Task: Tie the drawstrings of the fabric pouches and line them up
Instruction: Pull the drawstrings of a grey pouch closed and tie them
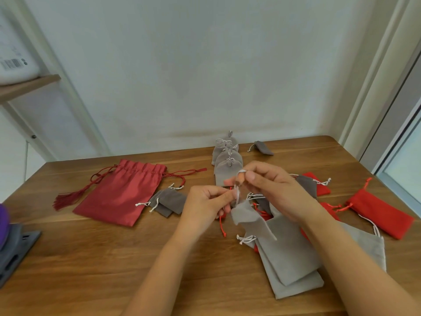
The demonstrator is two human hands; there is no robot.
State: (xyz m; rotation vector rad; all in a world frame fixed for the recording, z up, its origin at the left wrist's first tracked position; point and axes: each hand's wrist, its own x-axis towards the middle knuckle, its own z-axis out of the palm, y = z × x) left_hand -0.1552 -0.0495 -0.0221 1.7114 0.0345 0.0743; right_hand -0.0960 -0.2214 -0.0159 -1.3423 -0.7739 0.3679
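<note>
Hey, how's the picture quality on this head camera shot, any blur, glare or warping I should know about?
Head view: soft, even light, with faint shadows on the wooden table; the left hand and right hand look slightly smeared around the white drawstring; wide-angle warping leans the white frame at right and the shelf post inward; no harsh glare.
</note>
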